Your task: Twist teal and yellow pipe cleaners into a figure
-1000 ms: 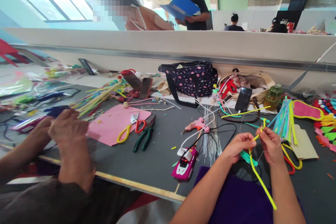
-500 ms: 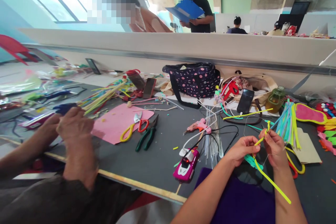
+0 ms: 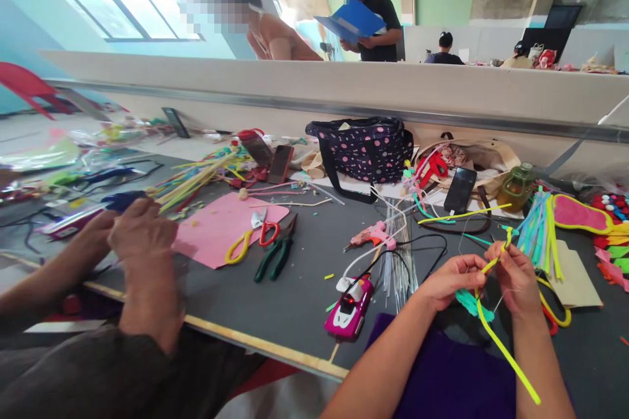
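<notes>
Here left hand (image 3: 449, 280) and right hand (image 3: 514, 275) pinch yellow pipe cleaner (image 3: 501, 347).

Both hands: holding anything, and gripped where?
Yes. Left hand and right hand both pinch the yellow pipe cleaner near its upper end; the long tail hangs free. Left hand also touches a teal strand.
</notes>
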A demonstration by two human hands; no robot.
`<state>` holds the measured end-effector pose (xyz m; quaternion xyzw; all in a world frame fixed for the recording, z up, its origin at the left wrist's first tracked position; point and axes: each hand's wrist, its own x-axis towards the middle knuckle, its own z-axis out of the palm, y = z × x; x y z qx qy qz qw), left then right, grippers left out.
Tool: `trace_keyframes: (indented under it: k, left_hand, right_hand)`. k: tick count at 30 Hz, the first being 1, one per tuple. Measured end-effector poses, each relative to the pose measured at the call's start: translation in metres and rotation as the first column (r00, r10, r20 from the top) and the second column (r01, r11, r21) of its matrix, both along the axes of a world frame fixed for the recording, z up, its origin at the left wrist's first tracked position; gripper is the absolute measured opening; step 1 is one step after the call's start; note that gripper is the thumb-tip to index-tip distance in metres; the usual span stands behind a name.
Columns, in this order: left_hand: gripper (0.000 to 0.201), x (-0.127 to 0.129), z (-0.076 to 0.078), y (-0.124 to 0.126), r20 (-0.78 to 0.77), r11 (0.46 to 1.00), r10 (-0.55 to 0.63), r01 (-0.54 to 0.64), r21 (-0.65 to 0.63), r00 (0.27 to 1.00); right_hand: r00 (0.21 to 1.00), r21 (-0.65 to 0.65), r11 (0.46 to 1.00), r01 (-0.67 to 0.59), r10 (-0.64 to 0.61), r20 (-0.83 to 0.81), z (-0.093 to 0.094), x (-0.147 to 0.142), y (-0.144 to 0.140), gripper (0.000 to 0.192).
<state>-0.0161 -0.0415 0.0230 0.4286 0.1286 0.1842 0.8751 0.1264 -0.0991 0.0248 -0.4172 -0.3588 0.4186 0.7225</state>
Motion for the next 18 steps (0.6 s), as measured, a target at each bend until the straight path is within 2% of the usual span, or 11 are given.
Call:
trace_keyframes:
  k: [4, 8, 11, 14, 18]
  left_hand:
    - [0.066, 0.003, -0.010, 0.003, 0.072, 0.981, -0.069, 0.081, -0.177, 0.995]
    - [0.051, 0.008, -0.023, 0.006, 0.088, 0.946, -0.090, 0.113, -0.305, 0.992]
    - [0.048, 0.010, -0.026, 0.007, 0.123, 0.924, -0.076, 0.116, -0.364, 0.990]
    - [0.045, 0.010, -0.024, 0.005, 0.133, 0.939, -0.049, 0.091, -0.332, 0.990]
    - [0.043, 0.011, -0.021, -0.001, 0.067, 0.969, -0.104, 0.116, -0.219, 0.992]
  right_hand:
    - [0.998, 0.065, 0.998, -0.016, 0.020, -0.057, 0.000, 0.002, 0.000, 0.021]
    - [0.999, 0.081, 0.997, 0.001, 0.004, -0.053, 0.000, 0.003, 0.000, 0.019]
    - [0.998, 0.087, 0.995, 0.041, -0.037, -0.049, 0.000, 0.003, 0.000, 0.019]
    - [0.997, 0.095, 0.994, 0.058, -0.053, -0.050, 0.000, 0.002, 0.000, 0.019]
    - [0.998, 0.099, 0.994, 0.037, -0.032, -0.047, -0.003, 0.000, 0.002, 0.020]
